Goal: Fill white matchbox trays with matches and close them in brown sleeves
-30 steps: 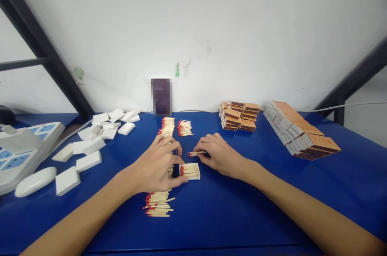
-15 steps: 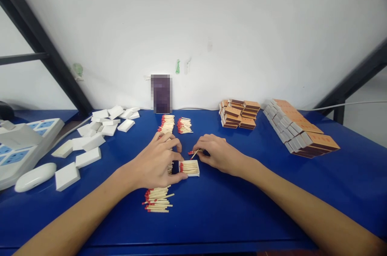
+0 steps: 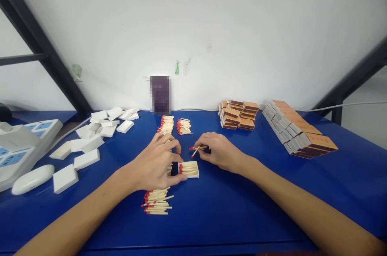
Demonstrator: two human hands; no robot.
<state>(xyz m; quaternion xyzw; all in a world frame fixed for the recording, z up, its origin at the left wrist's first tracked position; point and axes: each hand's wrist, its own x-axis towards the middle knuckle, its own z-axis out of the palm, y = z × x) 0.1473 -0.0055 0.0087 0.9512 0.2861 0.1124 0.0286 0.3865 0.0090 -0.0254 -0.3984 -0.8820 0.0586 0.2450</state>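
Observation:
A small white tray [image 3: 196, 169] with a layer of red-headed matches [image 3: 188, 168] lies on the blue table. My left hand [image 3: 160, 162] is at its left side, thumb touching the near left corner, fingers curved and apart, with nothing gripped. Above and right of the tray, my right hand [image 3: 218, 151] pinches a few matches [image 3: 196, 149], their red heads pointing left. Loose match piles lie behind my left hand [image 3: 166, 124], beside that one [image 3: 184, 126], and in front of the hand [image 3: 157, 201]; more matches show partly under my left palm.
White empty trays [image 3: 90, 143] are scattered at the left, near a power strip [image 3: 30, 147] and a white oval object [image 3: 33, 179]. Orange matchboxes [image 3: 240, 115] are heaped at the back; a larger stack [image 3: 299, 129] stands right. A pixelated dark rectangle [image 3: 161, 94] leans on the wall.
My right hand has shifted very slightly up, and the matches in its fingers now spread a little more openly. My left hand and the tray stay nearly the same.

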